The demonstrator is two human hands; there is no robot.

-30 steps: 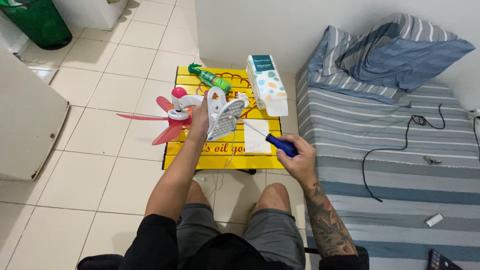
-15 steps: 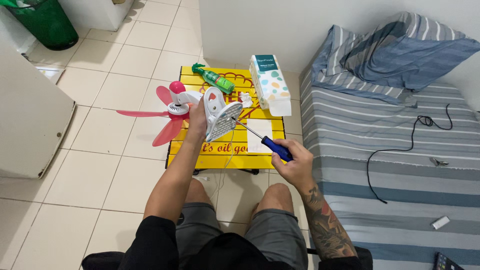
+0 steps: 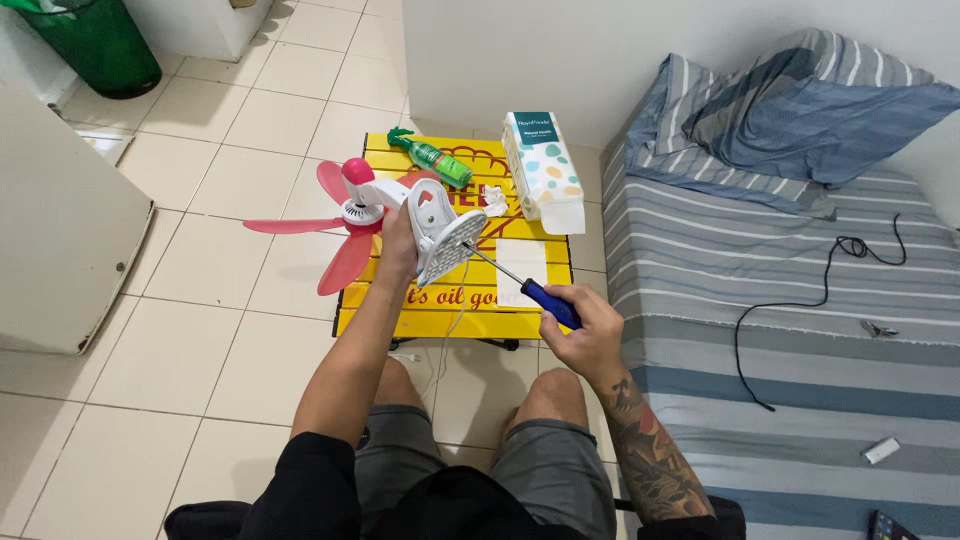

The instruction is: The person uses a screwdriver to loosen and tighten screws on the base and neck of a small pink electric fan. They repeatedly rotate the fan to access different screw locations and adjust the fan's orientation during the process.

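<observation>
A seated person's bare knees and grey shorts fill the near edge of the view, above a pale tiled floor (image 3: 190,330).

The right hand (image 3: 585,325) hovers just off the near right corner of a small yellow worktop (image 3: 400,315). Its grip is clenched around the blue handle of a screwdriver (image 3: 520,285), whose thin metal shaft slants up and left across the worktop to touch the fan's rear housing.

The left hand (image 3: 398,245) is raised over the near left part of the worktop, its grip grasping a small white fan (image 3: 420,215) by the body. The fan's perforated back cover faces the screwdriver tip. Its pink blades (image 3: 335,225) stick out past the worktop's left edge, over the floor. A thin white cord hangs from the fan down past the near edge.

A white sheet of paper (image 3: 520,265) lies flat on the right side of the worktop, under the screwdriver shaft. Toward the far edge, a green plastic bottle (image 3: 432,160) lies on its side, and a white tissue pack with coloured dots (image 3: 543,170) rests at the far right corner.

To the right stands a bed (image 3: 780,400) with striped grey and blue sheets, a black cable (image 3: 820,290) looped across it and a blue striped pillow (image 3: 800,110) at its far end. A dark green bin (image 3: 95,45) stands on the floor at far left.
</observation>
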